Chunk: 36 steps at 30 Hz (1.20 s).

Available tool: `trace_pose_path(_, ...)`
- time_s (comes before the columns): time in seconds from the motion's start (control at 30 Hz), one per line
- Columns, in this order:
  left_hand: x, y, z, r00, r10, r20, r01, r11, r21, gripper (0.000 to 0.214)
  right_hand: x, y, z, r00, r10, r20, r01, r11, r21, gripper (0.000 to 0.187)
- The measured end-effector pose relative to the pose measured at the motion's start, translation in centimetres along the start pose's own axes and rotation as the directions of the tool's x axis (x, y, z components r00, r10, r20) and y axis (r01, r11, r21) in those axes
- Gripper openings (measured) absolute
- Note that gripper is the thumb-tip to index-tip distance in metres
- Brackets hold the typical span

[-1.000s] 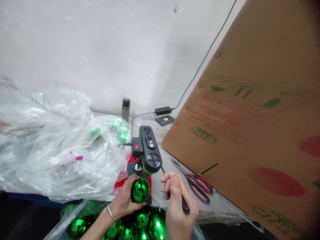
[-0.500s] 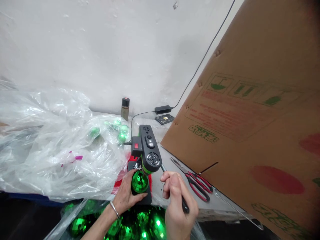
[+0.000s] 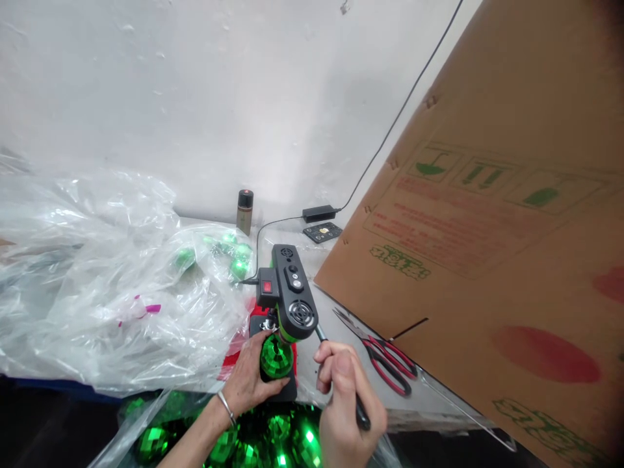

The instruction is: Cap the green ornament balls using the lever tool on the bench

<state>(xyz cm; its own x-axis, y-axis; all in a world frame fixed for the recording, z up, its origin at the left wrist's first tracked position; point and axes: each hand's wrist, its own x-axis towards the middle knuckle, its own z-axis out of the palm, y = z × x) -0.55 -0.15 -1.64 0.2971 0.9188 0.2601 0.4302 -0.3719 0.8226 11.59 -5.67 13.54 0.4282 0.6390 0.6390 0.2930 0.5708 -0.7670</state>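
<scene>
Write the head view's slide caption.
Left hand holds a faceted green ball at a drill press; right hand grips its lever.

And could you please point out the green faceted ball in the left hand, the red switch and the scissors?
Green faceted ball [image 3: 277, 359]: head view, middle of its facets.
Red switch [image 3: 267, 286]: head view, centre of its face.
Scissors [image 3: 368, 341]: head view, where handles and blades meet.

At right, a brown cardboard carton [image 3: 478, 286], leaning in view, printed with green umbrella and arrow symbols, red lettering and a red oval. Beside its lower edge, scissors [image 3: 369, 340] with red-and-black handles. At rear, a pale, scuffed wall [image 3: 195, 97]; before it, an upright black-capped bottle [image 3: 244, 218] and, farther right, a flat dark item [image 3: 314, 233], possibly a phone.
</scene>
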Motion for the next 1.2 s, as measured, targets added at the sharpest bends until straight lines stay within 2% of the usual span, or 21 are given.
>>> trace_pose_path(0.4, 0.0, 0.1, -0.1, 1.000, -0.014, -0.005, 0.014, 1.000, -0.006, 0.079, -2.0, 2.5, 0.3, 0.997, -0.028, -0.066, 0.032, 0.998, 0.062, 0.035)
trace_pose_path(0.73, -0.1, 0.3, -0.1, 1.000, -0.002, 0.012, 0.003, 1.000, -0.016, 0.077, -2.3, 2.8, 0.4, 0.997, 0.001, -0.077, 0.003, 0.999, 0.049, 0.036)
trace_pose_path(0.97, 0.0, 0.7, -0.3, 0.999, -0.034, 0.005, 0.034, 0.999, -0.034, 0.080, -2.0, 2.9, 0.7, 0.991, -0.070, -0.118, 0.079, 0.994, 0.073, 0.035)
trace_pose_path(1.2, 0.0, 0.7, -0.3, 1.000, -0.023, -0.021, 0.021, 0.998, -0.059, 0.080, -1.9, 2.7, 0.9, 0.986, -0.083, -0.144, 0.092, 0.994, 0.062, 0.036)
